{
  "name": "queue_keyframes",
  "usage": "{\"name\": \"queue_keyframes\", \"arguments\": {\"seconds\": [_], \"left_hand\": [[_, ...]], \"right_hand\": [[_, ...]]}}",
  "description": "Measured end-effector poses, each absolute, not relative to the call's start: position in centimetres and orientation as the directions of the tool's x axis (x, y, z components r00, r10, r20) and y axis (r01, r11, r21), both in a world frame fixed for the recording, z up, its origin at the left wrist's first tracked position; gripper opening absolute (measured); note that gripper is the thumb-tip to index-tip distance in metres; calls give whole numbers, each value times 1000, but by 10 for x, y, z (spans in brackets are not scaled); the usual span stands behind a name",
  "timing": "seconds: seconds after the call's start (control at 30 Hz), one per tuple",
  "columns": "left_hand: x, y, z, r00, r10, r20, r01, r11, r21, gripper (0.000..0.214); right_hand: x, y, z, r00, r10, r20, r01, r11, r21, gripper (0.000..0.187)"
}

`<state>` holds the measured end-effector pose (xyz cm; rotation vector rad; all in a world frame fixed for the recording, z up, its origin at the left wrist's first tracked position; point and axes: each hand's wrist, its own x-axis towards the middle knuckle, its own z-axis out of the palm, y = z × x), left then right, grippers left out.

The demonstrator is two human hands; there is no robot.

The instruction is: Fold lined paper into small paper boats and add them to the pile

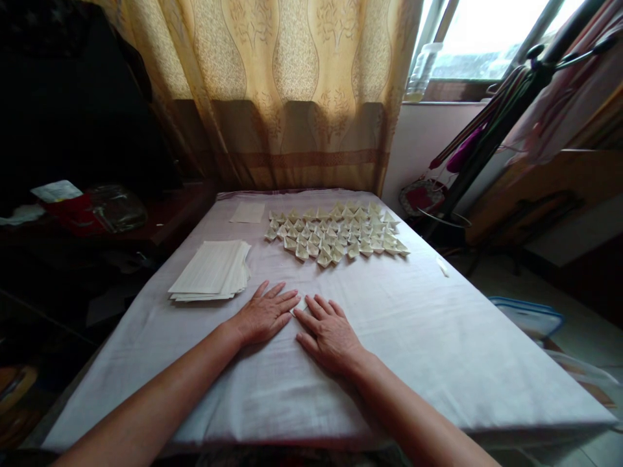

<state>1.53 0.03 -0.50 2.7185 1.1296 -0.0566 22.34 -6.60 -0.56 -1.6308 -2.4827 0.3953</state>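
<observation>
My left hand (267, 314) lies flat on the cloth-covered table, fingers spread and pointing away to the right. Opposite it, my right hand (327, 331) rests palm down with its fingers stretched out. Between the fingertips of both hands shows a small folded piece of paper (298, 305), pressed against the cloth and mostly covered. A stack of paper sheets (210, 269) lies beyond my left hand. Farther off, several rows of folded paper boats (335, 230) stand close together. A single paper sheet (248, 213) lies to their left.
A white cloth (438, 350) covers the table. A small white scrap (442, 266) lies near its right edge. On the left, a dark cabinet holds a red container (78, 214) and a clear jar (119, 209). A black stand (479, 123) rises at the right, and a curtain (292, 78) hangs behind.
</observation>
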Motion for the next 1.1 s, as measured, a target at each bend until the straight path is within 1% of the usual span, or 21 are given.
{"name": "queue_keyframes", "arguments": {"seconds": [0.13, 0.3, 0.43, 0.5, 0.6, 0.7, 0.77, 0.87, 0.9, 0.97, 1.03, 1.1], "left_hand": [[17, 1, -4, 714, 697, -66, 698, -701, 150, 47], [21, 5, -2, 709, 705, -28, 700, -697, 157, 43], [17, 13, -1, 742, 670, -6, 660, -729, 181, 40], [14, 18, -1, 759, 650, 5, 634, -743, 215, 39], [9, 23, -6, 766, 642, 43, 610, -745, 269, 39], [7, 23, -12, 748, 653, 115, 599, -740, 307, 37], [8, 21, -14, 736, 652, 182, 587, -748, 310, 31], [10, 15, -12, 734, 613, 293, 553, -789, 267, 16], [11, 13, -11, 745, 587, 317, 535, -809, 242, 15], [13, 10, -8, 767, 531, 360, 504, -846, 174, 19], [14, 8, -7, 770, 498, 398, 504, -858, 99, 22], [15, 7, -8, 769, 477, 425, 505, -861, 52, 22]], "right_hand": [[223, -66, -6, -400, 916, -25, 881, 377, -285, 56], [223, -69, -10, -417, 908, 39, 871, 412, -267, 52], [226, -67, -7, -434, 897, 79, 860, 439, -261, 48], [227, -62, -3, -458, 881, 114, 844, 472, -255, 42], [230, -51, 1, -483, 856, 185, 819, 516, -249, 26], [231, -40, 0, -483, 841, 242, 805, 536, -255, 16], [232, -34, -3, -481, 833, 272, 795, 546, -265, 13], [234, -27, -10, -478, 819, 319, 774, 564, -287, 12], [235, -26, -11, -476, 814, 334, 768, 569, -292, 12], [236, -24, -14, -477, 801, 363, 758, 583, -291, 11], [237, -23, -15, -487, 782, 388, 751, 602, -271, 10], [238, -23, -15, -506, 760, 408, 742, 625, -243, 11]]}}
